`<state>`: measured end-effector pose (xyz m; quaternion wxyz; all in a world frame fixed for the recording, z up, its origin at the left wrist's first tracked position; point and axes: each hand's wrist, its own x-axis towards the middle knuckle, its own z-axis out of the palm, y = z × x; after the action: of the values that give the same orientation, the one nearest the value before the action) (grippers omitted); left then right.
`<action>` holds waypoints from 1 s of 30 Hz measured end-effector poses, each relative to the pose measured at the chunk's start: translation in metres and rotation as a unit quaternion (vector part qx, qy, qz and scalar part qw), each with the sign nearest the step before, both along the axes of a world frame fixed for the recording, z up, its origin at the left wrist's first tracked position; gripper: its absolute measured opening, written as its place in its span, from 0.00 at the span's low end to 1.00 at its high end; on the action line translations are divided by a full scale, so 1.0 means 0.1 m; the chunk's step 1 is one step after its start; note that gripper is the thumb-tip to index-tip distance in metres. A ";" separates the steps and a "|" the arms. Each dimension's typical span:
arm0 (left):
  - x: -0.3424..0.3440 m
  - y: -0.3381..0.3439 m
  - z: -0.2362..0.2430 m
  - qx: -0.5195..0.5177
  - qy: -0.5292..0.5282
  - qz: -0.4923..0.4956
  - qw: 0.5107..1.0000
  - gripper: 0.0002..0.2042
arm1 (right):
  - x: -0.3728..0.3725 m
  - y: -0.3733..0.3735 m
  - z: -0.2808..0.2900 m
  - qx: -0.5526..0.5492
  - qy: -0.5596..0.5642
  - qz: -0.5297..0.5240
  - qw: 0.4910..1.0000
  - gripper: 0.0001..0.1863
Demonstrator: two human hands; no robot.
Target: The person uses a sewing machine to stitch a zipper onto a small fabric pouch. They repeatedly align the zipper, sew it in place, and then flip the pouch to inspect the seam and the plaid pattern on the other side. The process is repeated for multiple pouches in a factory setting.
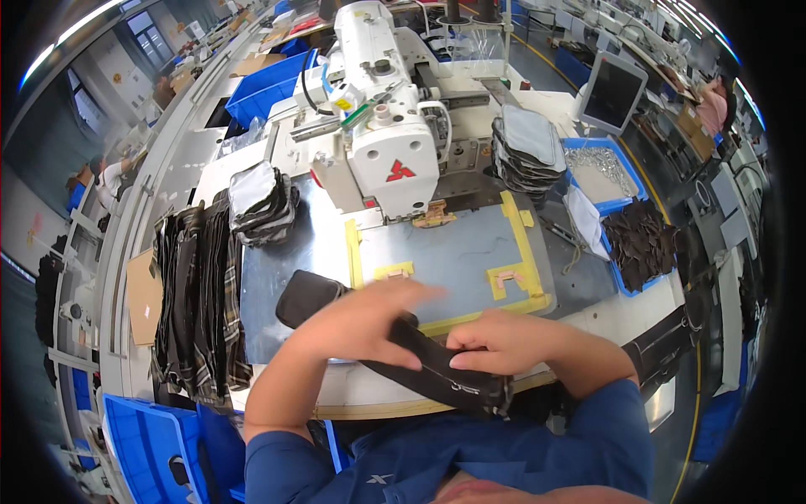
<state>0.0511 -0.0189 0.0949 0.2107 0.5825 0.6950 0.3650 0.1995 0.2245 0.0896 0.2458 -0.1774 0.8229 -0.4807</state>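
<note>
A long dark fabric piece with what looks like a zipper (457,385) lies across the front edge of the sewing machine's table. My right hand (508,343) has its fingers curled on the upper side of this piece, pinching it. Over its left part is my left hand (374,323), fingers stretched out and thumb apart; its fingertips are smeared by motion. Beside my left wrist rests a rounded dark fabric pad (306,298), partly covered by the arm. Beyond my hands lies a flat plate edged with yellow tape (437,262), under the white sewing machine head (390,160).
Stacked grey-and-dark pieces stand left (259,202) and right (529,151) of the machine. Dark plaid cloths (197,294) hang over the left side. Blue trays hold metal bits (600,172) and dark scraps (638,244). A blue bin (155,445) stands lower left; a screen (613,92) is far right.
</note>
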 end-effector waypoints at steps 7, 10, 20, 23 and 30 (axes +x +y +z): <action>0.00 0.32 0.43 -0.022 -0.126 -0.210 0.969 0.09 | 0.03 0.41 -0.11 -0.456 -0.092 0.004 0.885 0.22; -0.07 0.22 0.71 0.076 -0.142 -0.103 0.982 0.09 | 0.20 0.06 -0.03 -0.442 -0.005 -0.235 0.866 0.35; -0.15 0.18 0.66 0.373 -0.390 0.074 0.839 0.15 | -0.17 -0.22 -0.55 -0.175 0.174 -0.021 0.969 0.30; -0.18 0.21 0.62 0.378 -0.411 0.072 0.826 0.14 | -0.20 -0.31 -0.53 -0.205 0.147 -0.043 0.967 0.27; -0.24 0.29 0.51 0.357 -0.420 0.070 0.831 0.14 | -0.25 -0.39 -0.51 -0.239 0.061 -0.051 0.968 0.24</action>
<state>0.0275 0.0103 0.1456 0.2335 0.3577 0.3997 0.8110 0.1747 0.1860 0.0381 0.1204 -0.2174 0.7056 -0.6636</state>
